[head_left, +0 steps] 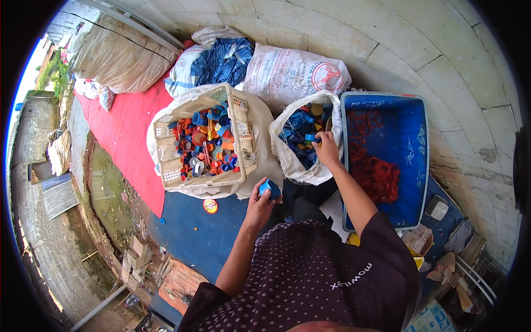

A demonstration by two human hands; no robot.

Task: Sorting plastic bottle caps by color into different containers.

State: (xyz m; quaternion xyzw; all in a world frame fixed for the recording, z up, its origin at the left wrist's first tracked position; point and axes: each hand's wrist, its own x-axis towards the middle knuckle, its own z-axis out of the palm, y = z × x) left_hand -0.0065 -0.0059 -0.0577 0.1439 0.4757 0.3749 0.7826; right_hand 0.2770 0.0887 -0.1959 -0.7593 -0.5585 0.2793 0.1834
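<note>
My left hand (261, 203) is closed around a blue plastic cap (270, 189), just in front of the sack and the basket. Over the mouth of an open white woven sack (287, 165), my right hand (326, 147) has its fingers pinched at a small blue cap, partly hidden by the fingertips. Inside that sack lie mostly blue caps (299, 123), with a few brown and yellow ones. To the left, a tilted cream plastic basket (241, 123) holds many mixed caps (200, 138) in red, orange, blue and brown.
Right of the sack stands a deep blue plastic crate (412, 166) with red rings and red scraps inside. Full woven sacks (296, 74) lean along the block wall (398, 33). A red sheet (130, 133) and a blue sheet (202, 232) cover the ground.
</note>
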